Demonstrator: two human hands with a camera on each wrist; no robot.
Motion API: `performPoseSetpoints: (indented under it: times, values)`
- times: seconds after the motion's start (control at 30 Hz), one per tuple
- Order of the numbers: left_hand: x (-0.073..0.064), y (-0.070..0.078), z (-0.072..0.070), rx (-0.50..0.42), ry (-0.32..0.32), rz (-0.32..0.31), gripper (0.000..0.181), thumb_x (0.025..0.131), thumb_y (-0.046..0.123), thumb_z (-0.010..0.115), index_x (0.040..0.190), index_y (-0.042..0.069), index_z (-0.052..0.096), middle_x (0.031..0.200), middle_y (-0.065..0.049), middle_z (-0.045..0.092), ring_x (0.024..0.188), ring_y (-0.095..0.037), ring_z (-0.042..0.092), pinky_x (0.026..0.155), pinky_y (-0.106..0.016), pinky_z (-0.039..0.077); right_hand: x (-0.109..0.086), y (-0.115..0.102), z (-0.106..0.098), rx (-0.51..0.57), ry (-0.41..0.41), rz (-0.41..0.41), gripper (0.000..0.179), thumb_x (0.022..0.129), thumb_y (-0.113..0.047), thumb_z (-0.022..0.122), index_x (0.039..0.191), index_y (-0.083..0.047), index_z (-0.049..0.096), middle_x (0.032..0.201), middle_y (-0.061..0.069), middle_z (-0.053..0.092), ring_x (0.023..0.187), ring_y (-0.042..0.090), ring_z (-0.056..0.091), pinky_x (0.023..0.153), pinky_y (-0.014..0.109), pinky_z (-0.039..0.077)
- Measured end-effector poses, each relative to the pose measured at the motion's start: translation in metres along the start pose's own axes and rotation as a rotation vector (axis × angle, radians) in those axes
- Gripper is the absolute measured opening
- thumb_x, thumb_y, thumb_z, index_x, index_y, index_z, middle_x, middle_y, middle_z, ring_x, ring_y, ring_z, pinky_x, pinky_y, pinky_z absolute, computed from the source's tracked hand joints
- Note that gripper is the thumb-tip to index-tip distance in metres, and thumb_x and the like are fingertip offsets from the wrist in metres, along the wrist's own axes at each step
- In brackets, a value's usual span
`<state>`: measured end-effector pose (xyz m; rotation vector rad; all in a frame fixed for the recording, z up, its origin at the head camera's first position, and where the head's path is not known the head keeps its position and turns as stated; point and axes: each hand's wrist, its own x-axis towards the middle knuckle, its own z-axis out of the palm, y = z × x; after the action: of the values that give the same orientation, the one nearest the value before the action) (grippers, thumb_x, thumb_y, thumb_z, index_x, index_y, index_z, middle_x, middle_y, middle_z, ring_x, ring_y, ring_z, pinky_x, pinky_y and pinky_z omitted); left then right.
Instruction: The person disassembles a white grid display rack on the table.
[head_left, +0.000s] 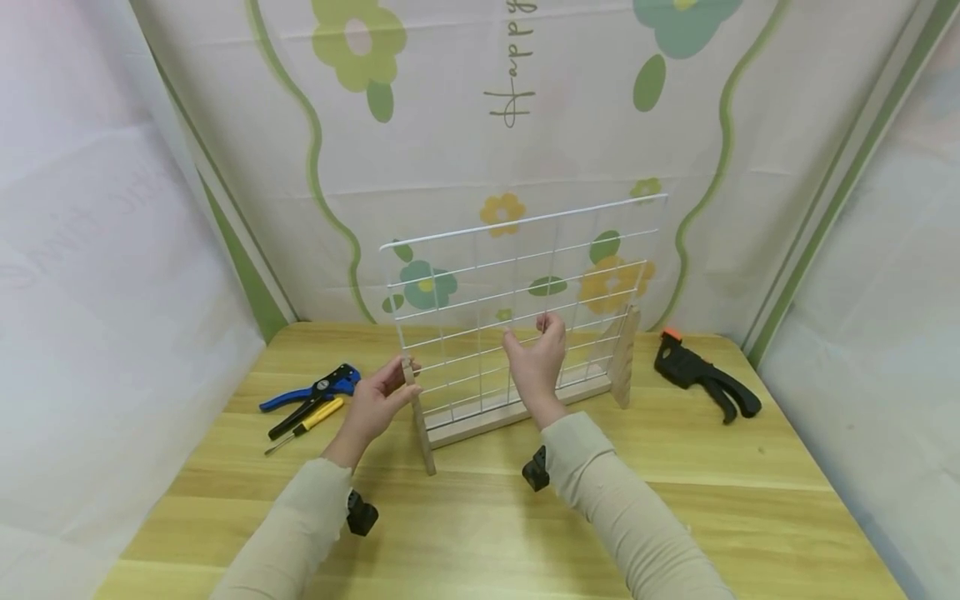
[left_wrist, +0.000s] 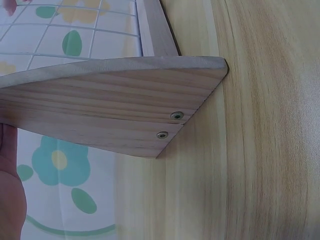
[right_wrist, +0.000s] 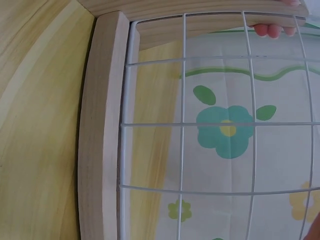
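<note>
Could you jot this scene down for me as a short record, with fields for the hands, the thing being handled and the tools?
Left hand: grips the left wooden panel
Right hand: before the white wire grid; contact unclear
Grid: upright, between two wooden panels
Grid's lower edge: along a wooden bar
Tools at left: blue-and-black hand tool, yellow-handled screwdriver
Tool at right: black tool with orange tip

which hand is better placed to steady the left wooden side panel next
Left hand, likely: it holds that side panel near its top, while the right hand is at the middle of the white wire grid.
</note>
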<state>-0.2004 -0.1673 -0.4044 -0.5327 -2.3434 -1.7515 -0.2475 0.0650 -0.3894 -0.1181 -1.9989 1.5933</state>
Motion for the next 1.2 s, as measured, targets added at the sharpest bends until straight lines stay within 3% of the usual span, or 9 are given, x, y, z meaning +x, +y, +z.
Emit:
performPoseSetpoints:
  times: [0.3, 0.73, 1.2]
  values:
    - [-0.001, 0.001, -0.001, -0.004, -0.023, -0.024, 0.052, 0.086, 0.001, 0.063, 0.133, -0.006, 0.044, 0.121, -0.025, 0.057, 0.114, -0.036, 0.054, 0.085, -0.018, 0.047, 0.001, -0.004, 0.001, 0.012, 0.003, 0.014, 0.048, 0.077, -0.015, 0.069, 0.111, -0.001, 0.039, 0.113, 0.013, 0.045, 0.111, 0.029, 0.043, 0.101, 0.039, 0.036]
    - [-0.001, 0.002, -0.003, 0.017, -0.028, -0.041, 0.053, 0.086, 0.003, 0.064, 0.134, -0.005, 0.044, 0.122, -0.024, 0.057, 0.115, -0.036, 0.053, 0.092, -0.039, 0.045, 0.001, -0.008, 0.002, 0.049, 0.036, 0.028, 0.055, 0.075, -0.015, 0.072, 0.116, 0.005, 0.041, 0.113, 0.014, 0.047, 0.110, 0.029, 0.044, 0.100, 0.041, 0.036]
    - [-0.001, 0.001, -0.004, 0.021, -0.040, -0.055, 0.052, 0.087, 0.004, 0.063, 0.134, -0.006, 0.043, 0.122, -0.024, 0.057, 0.116, -0.034, 0.053, 0.092, -0.036, 0.046, 0.004, -0.013, 0.003, 0.067, 0.044, 0.028, 0.056, 0.075, -0.015, 0.073, 0.116, 0.006, 0.040, 0.112, 0.013, 0.046, 0.112, 0.031, 0.044, 0.100, 0.044, 0.036]
